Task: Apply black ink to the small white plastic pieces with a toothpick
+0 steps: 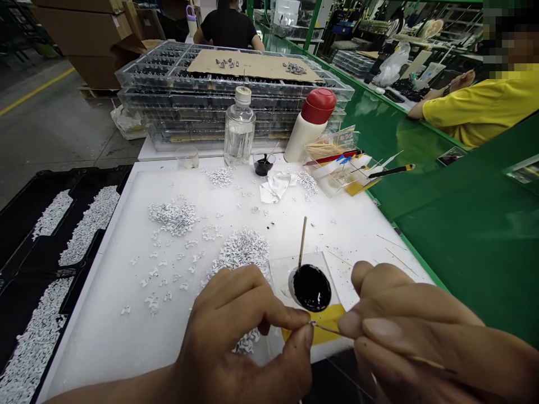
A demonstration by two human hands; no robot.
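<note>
My left hand [244, 336] is at the bottom centre, thumb and forefinger pinched on a tiny part [310, 323] that is too small to name. My right hand [421, 342] comes in from the lower right, fingers closed on a thin wooden stick [379, 348]. The stick's tip touches the tiny part between my left fingertips. Just behind the fingertips lies a black paint puddle [311, 287] on a clear plate [280, 269] with yellow tape [326, 334]. Another stick [302, 242] stands in the paint. Small white parts [242, 249] lie in heaps on the white board [126, 314].
A clear bottle [238, 126], a red-capped white bottle [311, 126], a small cup of black paint [263, 164] and a box of sticks and brushes [337, 163] stand behind. Stacked clear trays [168, 90] rise farther back. Black trays of white parts [50, 247] lie left. A person in yellow [480, 106] sits right.
</note>
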